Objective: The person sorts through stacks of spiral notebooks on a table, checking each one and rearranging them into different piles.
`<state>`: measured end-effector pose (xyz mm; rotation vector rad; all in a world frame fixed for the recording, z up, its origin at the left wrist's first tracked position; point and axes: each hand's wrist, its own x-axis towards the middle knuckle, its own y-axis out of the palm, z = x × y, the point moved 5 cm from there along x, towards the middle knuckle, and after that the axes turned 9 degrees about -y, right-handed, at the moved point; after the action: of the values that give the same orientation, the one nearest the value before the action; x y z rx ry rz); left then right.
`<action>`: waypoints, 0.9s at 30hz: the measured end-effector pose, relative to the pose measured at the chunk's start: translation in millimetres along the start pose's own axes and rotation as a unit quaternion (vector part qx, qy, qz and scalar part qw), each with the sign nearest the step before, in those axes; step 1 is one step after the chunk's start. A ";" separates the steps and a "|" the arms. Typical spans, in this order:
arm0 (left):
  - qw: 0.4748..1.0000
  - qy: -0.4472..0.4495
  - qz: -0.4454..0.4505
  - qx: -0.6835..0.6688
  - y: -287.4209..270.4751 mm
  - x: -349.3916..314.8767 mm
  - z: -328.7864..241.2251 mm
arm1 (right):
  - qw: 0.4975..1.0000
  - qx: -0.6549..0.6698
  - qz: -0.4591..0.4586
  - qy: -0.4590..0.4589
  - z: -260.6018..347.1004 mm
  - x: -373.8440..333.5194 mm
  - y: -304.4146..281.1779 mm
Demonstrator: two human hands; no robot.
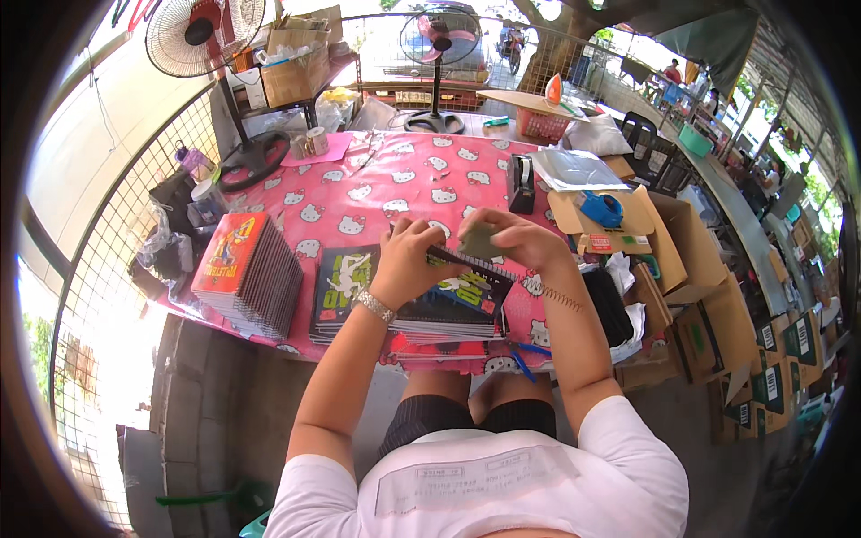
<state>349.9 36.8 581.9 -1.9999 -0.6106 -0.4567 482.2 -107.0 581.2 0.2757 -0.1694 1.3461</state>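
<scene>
My left hand (411, 260), with a metal watch on its wrist, is closed on the upper edge of a dark notebook (456, 300) with green lettering, tilted over the table. A spiral binding coil (560, 296) runs along that edge and sticks out past its right end, in front of my right forearm. My right hand (520, 240) is curled just above the coil, its fingers bent together around something dark greenish that I cannot make out. Beside my left wrist lies a stack of black-and-green notebooks (336, 291). Under the held notebook are red-covered ones (439, 348).
A tall stack of red notebooks (238, 255) stands at the left. Blue pliers or cutters (525, 359) lie by the front edge. Farther right are a black tape dispenser (520, 184), a blue one (601, 208) and open cardboard boxes (686, 238). Two fans (438, 45) stand at the back.
</scene>
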 end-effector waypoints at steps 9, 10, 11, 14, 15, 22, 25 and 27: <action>0.999 -0.035 0.038 -0.015 0.8 4.8 9.5 | 0.996 0.084 -0.006 -0.040 1.0 7.2 9.5; 0.997 -0.047 0.058 -0.030 3.8 1.2 9.0 | 0.995 0.087 -0.008 -0.038 2.9 8.2 9.2; 0.997 -0.044 0.054 -0.018 3.8 3.6 6.9 | 1.000 -0.002 0.008 0.012 2.6 11.3 6.8; 0.998 -0.017 0.019 -0.057 -6.5 3.6 6.0 | 0.966 -0.227 0.009 0.122 -1.5 18.9 3.5; 0.996 -0.020 0.029 -0.084 -9.4 1.6 7.9 | 0.998 -0.009 0.047 0.027 6.5 21.0 17.5; 0.986 -0.078 0.060 -0.132 -18.1 -0.1 38.4 | 0.997 0.076 0.029 0.011 -18.1 36.9 4.1; 0.976 -0.084 0.082 -0.185 -16.3 4.0 49.1 | 0.991 0.118 0.054 0.004 -13.5 47.0 4.5; 0.957 -0.122 0.117 -0.236 -10.7 7.2 52.7 | 0.988 0.140 0.063 -0.001 -13.8 42.8 -2.7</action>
<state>352.9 89.3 568.5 -2.5770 -0.4288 -0.2229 493.6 -63.5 579.7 0.5102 0.0019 1.4956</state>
